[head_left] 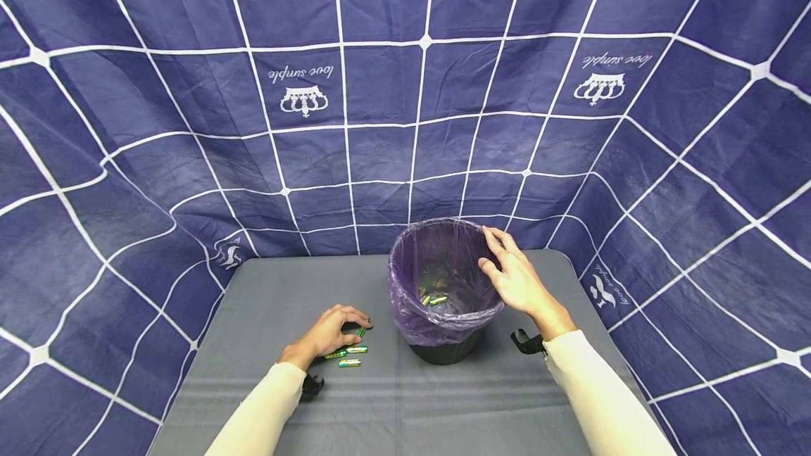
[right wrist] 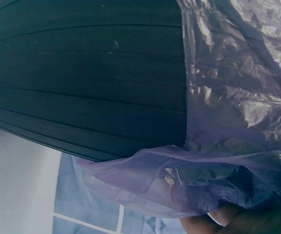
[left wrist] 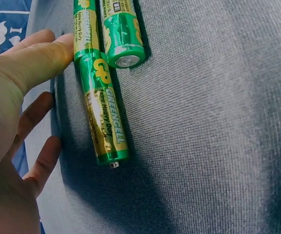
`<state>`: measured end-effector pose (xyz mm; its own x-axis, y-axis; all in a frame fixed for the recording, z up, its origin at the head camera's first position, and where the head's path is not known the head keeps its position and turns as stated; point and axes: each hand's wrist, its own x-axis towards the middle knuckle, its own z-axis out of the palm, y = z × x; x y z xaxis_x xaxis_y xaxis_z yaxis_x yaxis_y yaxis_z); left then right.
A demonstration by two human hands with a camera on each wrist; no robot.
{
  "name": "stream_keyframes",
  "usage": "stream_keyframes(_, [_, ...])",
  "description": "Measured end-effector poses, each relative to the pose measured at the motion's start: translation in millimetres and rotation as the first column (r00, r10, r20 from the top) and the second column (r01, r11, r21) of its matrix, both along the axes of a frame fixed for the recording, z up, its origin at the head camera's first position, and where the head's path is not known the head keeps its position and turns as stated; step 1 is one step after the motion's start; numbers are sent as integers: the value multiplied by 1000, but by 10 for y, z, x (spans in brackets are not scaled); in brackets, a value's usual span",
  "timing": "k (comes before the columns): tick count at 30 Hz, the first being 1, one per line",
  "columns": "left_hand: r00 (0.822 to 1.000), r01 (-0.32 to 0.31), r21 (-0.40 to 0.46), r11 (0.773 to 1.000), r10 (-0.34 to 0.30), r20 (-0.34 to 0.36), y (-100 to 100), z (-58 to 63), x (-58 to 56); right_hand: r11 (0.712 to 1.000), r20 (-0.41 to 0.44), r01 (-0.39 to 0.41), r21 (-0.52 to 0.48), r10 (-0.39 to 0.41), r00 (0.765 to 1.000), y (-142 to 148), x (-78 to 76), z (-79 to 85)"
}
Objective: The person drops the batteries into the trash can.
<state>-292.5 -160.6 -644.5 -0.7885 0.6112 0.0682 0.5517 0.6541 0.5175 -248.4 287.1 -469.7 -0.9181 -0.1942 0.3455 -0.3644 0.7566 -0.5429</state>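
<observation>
My left hand (head_left: 329, 329) pinches a green-and-gold AA battery (head_left: 362, 331) between thumb and fingers, low over the grey table. In the left wrist view, its thumb lies against one battery (left wrist: 85, 29), end to end with another battery (left wrist: 103, 109); a third battery (left wrist: 124, 41) lies alongside. Nearest me in the head view is another loose battery (head_left: 350, 363). My right hand (head_left: 516, 276) rests on the right rim of a dark bin (head_left: 446, 352), fingers extended and thumb over the opening. A translucent purple bag (head_left: 412, 319) lines the bin, with several batteries (head_left: 437, 300) at the bottom.
The grey table (head_left: 399, 407) carries the bin right of centre and the loose batteries to its left. Blue curtains (head_left: 380, 153) with white grid lines surround the table at back and sides. Each wrist wears a black strap (head_left: 529, 341). The bag's loose edge (right wrist: 145, 180) hangs outside the bin.
</observation>
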Motion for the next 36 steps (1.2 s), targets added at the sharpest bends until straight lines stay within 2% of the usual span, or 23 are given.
stream_keyframes(4, [1000, 2, 7, 1000, -1, -13, -4, 5, 13, 1000, -1, 0, -1, 0, 1000, -15, -3, 3])
stream_keyframes(10, [997, 9, 35, 999, -6, -71, -1, -1, 32, 1000, 2, -11, -2, 11, 1000, -34, -8, 14])
stream_keyframes(18, [996, -69, 109, 992, 74, -50, -9, 19, 48, 1000, 1, -18, 8, 18, 1000, -35, -20, 30])
stream_keyframes(26, [991, -78, 211, 974, 99, -89, 0, 152, 41, 1000, -7, -13, 3, 13, 1000, -28, -8, 26])
stream_keyframes(36, [990, -101, 211, 972, 119, -78, 72, 351, 47, 1000, 2, -11, 2, 11, 1000, -8, 9, 6])
